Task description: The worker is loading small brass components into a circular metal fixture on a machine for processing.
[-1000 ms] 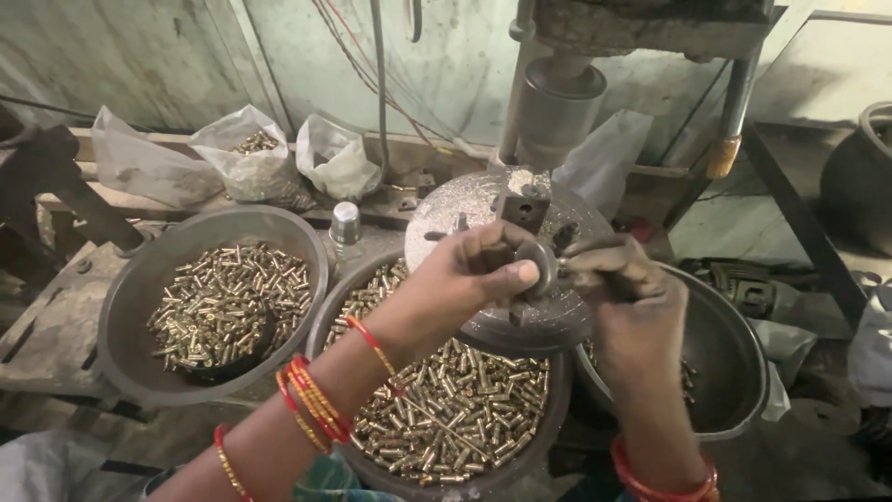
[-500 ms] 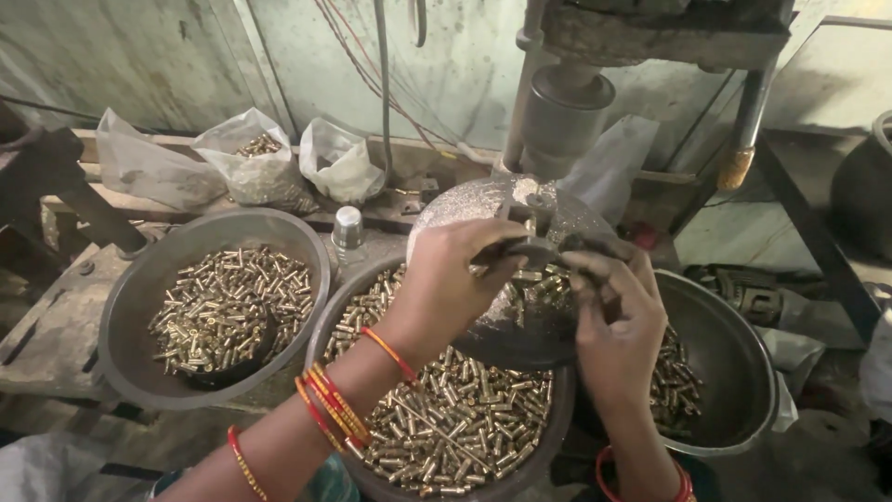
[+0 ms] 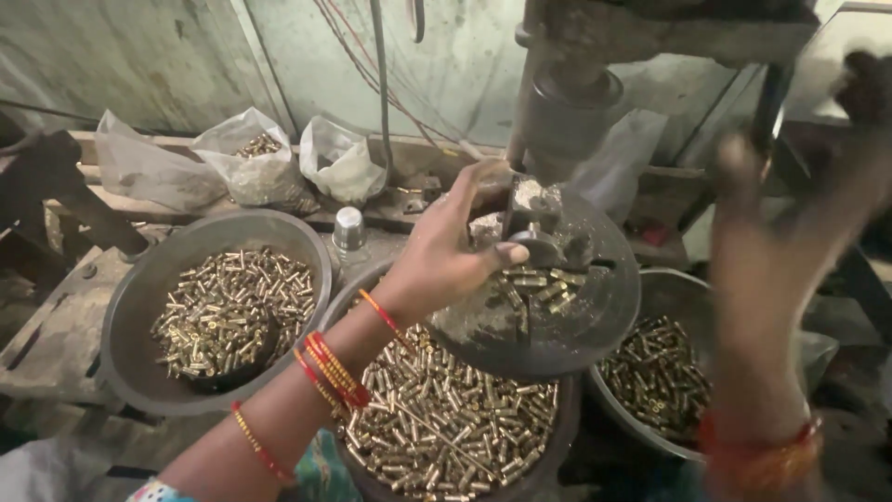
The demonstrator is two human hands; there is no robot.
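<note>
Left hand (image 3: 455,251) rests on the round press plate (image 3: 595,325), fingers narrowed around a small brass piece under the ram, positioning it. Right hand (image 3: 771,232) raised, blurred; finger state indeterminable. Bowls of brass casings (image 3: 232,307) lie near.

3 basins (image 3: 130,307) side by side below round press table (image 3: 595,325); 3 bags (image 3: 339,163) behind left basin.

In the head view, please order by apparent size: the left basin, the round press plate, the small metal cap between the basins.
1. Left basin, largest.
2. Round press plate; it sits higher, nearer the camera, so this ranking is unsure.
3. Small metal cap, clearly smallest.
</note>
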